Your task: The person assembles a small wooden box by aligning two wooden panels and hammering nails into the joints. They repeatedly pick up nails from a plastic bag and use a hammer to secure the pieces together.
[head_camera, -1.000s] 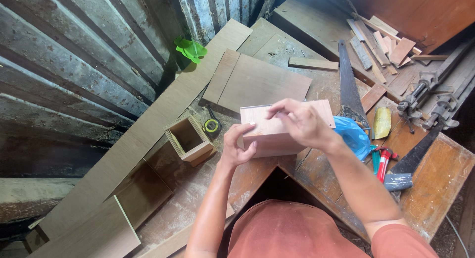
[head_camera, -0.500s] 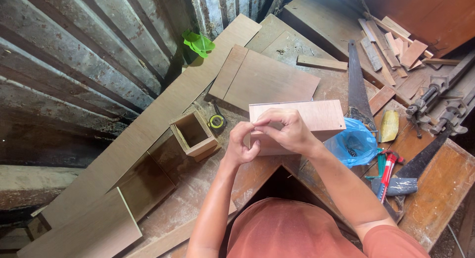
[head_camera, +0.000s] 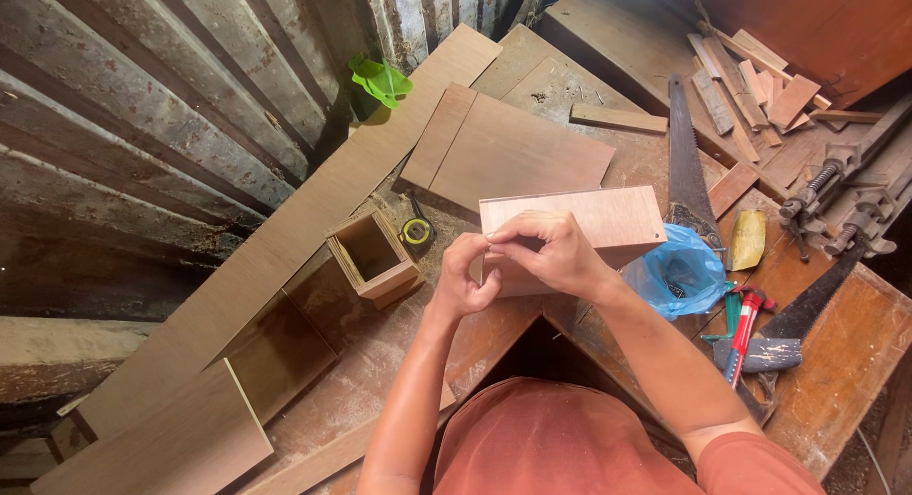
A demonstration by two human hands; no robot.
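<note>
**Bench inventory: 2 hands on a plywood box**

While both hands meet at its near left corner, the pale plywood box lies on the cluttered workbench, its broad top face up. Left hand: fingers curled together, tips pressed against the box's near edge; whether anything small is pinched between them cannot be told. Right hand: fingers bent and closed over the same corner from above, thumb tucked under toward the left fingertips, so the 2 hands touch.

Items about the fingers:
- 1 small open wooden box, just left of the left hand, mouth facing up.
- 1 yellow tape measure, beyond the left fingers, beside the open box.
- 1 flat plywood sheet, beyond both hands.
- 1 blue plastic bag, just right of the right wrist.
- 1 handsaw, beyond the bag, blade pointing away.
- 1 red-handled tool, right of the bag.
- 1 long plank, well left of the hands.
</note>
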